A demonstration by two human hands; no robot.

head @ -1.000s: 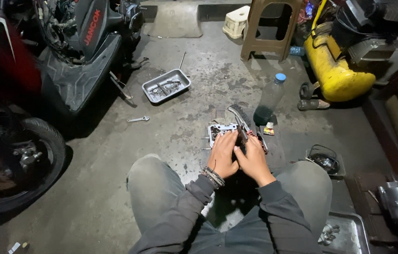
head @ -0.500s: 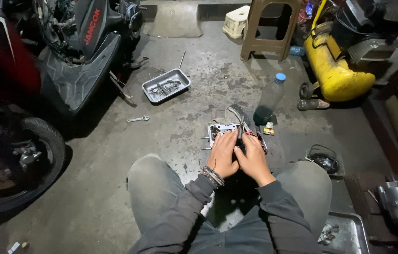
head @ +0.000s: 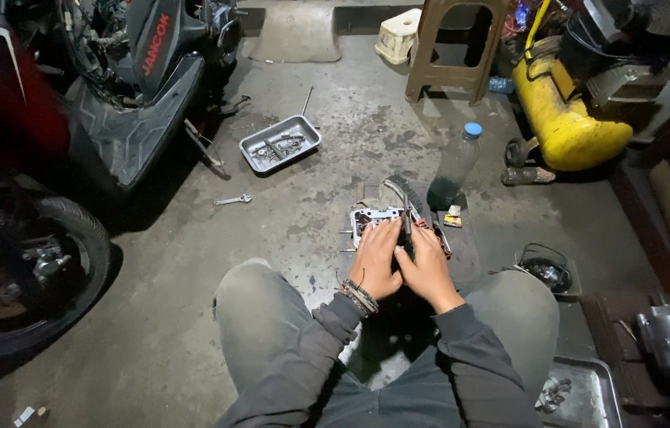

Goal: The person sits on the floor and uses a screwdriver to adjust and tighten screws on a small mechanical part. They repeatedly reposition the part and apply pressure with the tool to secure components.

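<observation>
A small metal engine part [head: 368, 217] with studs sticking out lies on the concrete floor between my knees. My left hand [head: 375, 260] rests flat on it, fingers pressed over its near side. My right hand [head: 427, 265] sits beside the left, fingers curled on the part's right side, where a thin dark tool [head: 406, 222] stands up; whether the fingers grip it is hidden. A brush [head: 404, 190] lies just beyond the part.
A metal tray [head: 280, 143] of small parts and a wrench [head: 232, 200] lie to the far left. A clear bottle [head: 455, 164], a yellow compressor tank [head: 567, 119], a brown stool [head: 452, 47] and scooters [head: 73, 119] ring the spot. Another tray [head: 588, 392] sits by my right knee.
</observation>
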